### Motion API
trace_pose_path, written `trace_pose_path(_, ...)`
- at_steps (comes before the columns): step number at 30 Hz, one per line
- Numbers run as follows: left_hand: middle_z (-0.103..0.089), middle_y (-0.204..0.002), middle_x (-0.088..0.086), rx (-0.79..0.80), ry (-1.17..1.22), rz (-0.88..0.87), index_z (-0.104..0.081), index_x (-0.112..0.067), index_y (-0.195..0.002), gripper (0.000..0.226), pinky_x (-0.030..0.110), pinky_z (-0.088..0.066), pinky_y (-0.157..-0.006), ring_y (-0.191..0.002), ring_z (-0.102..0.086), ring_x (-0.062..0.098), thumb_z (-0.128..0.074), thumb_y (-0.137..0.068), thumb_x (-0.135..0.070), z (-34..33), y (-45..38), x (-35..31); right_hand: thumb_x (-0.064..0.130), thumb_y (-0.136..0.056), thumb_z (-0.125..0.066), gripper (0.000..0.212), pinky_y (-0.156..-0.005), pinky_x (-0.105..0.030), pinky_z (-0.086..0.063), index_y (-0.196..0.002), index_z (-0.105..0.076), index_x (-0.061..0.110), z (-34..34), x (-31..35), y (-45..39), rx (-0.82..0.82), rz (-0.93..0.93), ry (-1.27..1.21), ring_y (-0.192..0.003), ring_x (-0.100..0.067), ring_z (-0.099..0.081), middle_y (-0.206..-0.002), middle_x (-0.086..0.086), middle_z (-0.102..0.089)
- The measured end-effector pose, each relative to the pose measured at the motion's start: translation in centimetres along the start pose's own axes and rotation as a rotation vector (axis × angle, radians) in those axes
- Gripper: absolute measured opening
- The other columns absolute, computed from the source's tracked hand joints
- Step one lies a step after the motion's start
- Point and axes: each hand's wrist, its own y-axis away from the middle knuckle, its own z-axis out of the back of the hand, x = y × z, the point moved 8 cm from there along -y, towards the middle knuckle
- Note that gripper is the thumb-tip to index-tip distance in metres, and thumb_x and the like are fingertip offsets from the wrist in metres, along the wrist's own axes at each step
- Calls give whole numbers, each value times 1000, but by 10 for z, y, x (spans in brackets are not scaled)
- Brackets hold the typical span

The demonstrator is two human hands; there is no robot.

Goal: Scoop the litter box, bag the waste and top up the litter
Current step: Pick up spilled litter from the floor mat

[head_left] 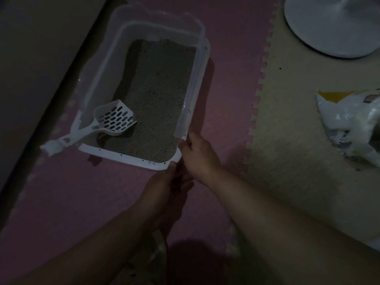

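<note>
A white litter box (131, 158) with a clear raised rim sits on the pink foam mat. Grey litter (158, 95) fills its floor. A white slotted scoop (115, 120) lies in the near left corner, its handle sticking out over the rim. My right hand (198, 154) grips the box's near right corner, fingers curled at the rim. Just below that corner, my left hand (164, 188) has its fingertips touching the rim from underneath. The light is dim.
A crumpled white plastic bag (349, 124) with a yellow patch lies on the cream foam mat (287, 140) at the right. A round white stand base (333, 29) sits at the top right. A dark wall edge (51, 95) runs along the left.
</note>
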Motion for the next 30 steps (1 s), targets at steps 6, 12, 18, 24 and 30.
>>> trace_pose_path(6,-71,-126,7,-17,5,-58,-62,-13,-134,44,45,-40,-113,-121,-65,25,-37,-107,-37,6,0,-17,50,-99,-35,42,-95,-42,-52,-136,-43,32,-11,16,-9,53,33,14,-109,-15,-61,-131,6,-59)
trace_pose_path(12,-62,-134,23,38,43,9,-64,-6,-129,40,48,-42,-111,-117,-62,32,-58,-96,-29,0,-17,-7,55,-99,-29,57,-117,-41,-34,-150,-39,33,9,-6,-20,106,129,29,-138,-15,-43,-153,4,-45)
trace_pose_path(18,-69,-111,22,-41,-9,110,-64,6,-114,37,45,-48,-103,-101,-67,34,-47,-100,-24,-7,-25,18,45,-104,-26,66,-124,-42,3,-160,-5,18,8,-35,-19,170,275,746,-154,-23,4,-168,-5,4)
trace_pose_path(24,-72,-106,20,-118,-20,147,-66,1,-109,34,47,-52,-100,-101,-68,35,-48,-100,-27,10,-25,19,47,-106,-19,66,-121,-37,10,-160,5,17,4,-60,-6,209,292,824,-153,-19,12,-166,-2,15)
trace_pose_path(30,-73,-92,18,-130,-16,149,-66,0,-103,35,45,-54,-94,-85,-71,30,-45,-101,-28,14,-21,16,37,-105,-28,61,-125,-43,-3,-159,-11,13,-7,-47,6,158,367,780,-154,-24,-2,-167,-7,-3)
